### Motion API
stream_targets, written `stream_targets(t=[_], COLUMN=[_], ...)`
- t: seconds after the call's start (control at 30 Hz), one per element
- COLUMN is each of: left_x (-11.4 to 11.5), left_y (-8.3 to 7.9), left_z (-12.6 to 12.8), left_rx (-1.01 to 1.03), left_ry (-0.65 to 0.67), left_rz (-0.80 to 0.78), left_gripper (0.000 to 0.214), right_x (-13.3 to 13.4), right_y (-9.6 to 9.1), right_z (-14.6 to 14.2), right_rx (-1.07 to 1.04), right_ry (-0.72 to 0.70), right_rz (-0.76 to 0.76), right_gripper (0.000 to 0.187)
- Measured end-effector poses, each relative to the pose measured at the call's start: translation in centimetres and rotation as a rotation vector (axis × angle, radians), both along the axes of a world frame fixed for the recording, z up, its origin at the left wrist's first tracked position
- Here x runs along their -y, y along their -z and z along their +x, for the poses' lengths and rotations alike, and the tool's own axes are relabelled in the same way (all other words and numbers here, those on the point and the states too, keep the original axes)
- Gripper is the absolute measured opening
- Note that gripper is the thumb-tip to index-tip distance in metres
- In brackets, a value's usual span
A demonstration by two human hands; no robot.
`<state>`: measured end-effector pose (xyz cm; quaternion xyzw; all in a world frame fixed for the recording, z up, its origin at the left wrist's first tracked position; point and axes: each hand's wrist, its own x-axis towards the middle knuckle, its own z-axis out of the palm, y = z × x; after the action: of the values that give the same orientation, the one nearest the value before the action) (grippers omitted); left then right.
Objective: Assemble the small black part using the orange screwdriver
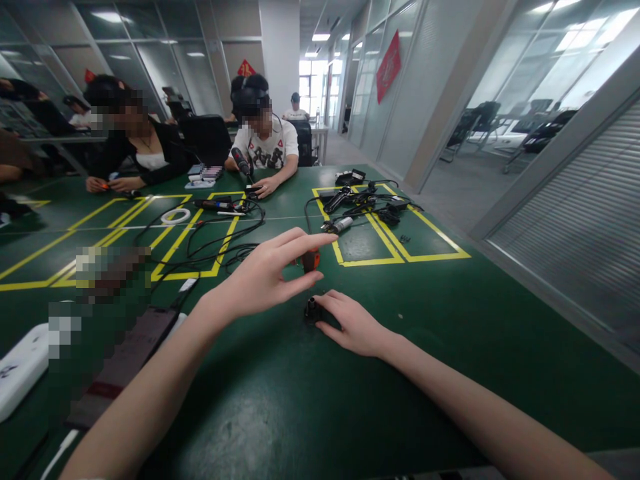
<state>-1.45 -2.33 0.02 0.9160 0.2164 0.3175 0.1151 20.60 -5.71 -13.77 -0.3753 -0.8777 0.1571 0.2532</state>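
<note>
Head view, left hand: the left hand (pixel 263 275) reaches in over the table (pixel 400 393), thumb and index finger well parted and pointing right; the other fingers are mostly hidden behind, so I cannot tell whether it grips anything.
Orange-and-black handle: the orange-and-black handle (pixel 312 261) shows in the gap between that thumb and index finger, above the right hand's fingertips; its lower end is too small to make out.
Right hand: the right hand (pixel 355 327) lies low at the table, thumb and fingers closed narrowly on a small black part (pixel 311 310).
Small black part: at the right hand's fingertips, just below the left thumb, with a round, tube-like top facing up.
Left edge: a white plastic block (pixel 23 373) and a dark flat device (pixel 125 363), partly pixelated around, sit beside the left forearm.
Yellow tape: yellow tape outlines (pixel 435 256) mark the far half of the table; black cables (pixel 225 233) and a white ring (pixel 175 217) lie left, a tangle of black cords (pixel 390 213) and a grey cylinder (pixel 343 225) right.
Across the table: one co-worker (pixel 270 143) in a white shirt is at a power drill (pixel 241 163); another co-worker (pixel 173 150) in a dark jacket leans over the table further left.
</note>
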Motion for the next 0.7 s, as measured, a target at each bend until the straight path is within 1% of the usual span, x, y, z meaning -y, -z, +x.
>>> stream_targets(t=[0.07,0.23,0.3,0.43,0.6,0.7], left_x=[0.07,0.23,0.24,0.24,0.35,0.48], left_y=[-0.06,-0.15,-0.12,-0.01,-0.03,-0.18], left_z=[0.02,0.02,-0.01,0.0,0.08,0.04], left_rx=[0.003,0.041,0.046,0.02,-0.047,-0.06], left_ry=[0.002,0.068,0.079,0.04,-0.045,-0.045], left_rz=[0.004,0.022,0.021,0.025,0.048,0.046], left_gripper=[0.045,0.057,0.057,0.051,0.029,0.032], right_x=[-0.02,-0.06,-0.06,-0.08,-0.11,-0.12], right_y=[0.03,0.09,0.13,0.21,0.23,0.14], right_z=[0.0,0.0,0.01,0.0,-0.13,-0.17], right_rx=[-0.005,-0.017,-0.02,-0.019,-0.012,-0.012], right_ry=[-0.002,-0.005,-0.004,-0.007,0.004,0.002], right_rz=[-0.002,-0.008,-0.008,0.006,0.019,0.01], right_gripper=[0.038,0.036,0.037,0.036,0.035,0.035])
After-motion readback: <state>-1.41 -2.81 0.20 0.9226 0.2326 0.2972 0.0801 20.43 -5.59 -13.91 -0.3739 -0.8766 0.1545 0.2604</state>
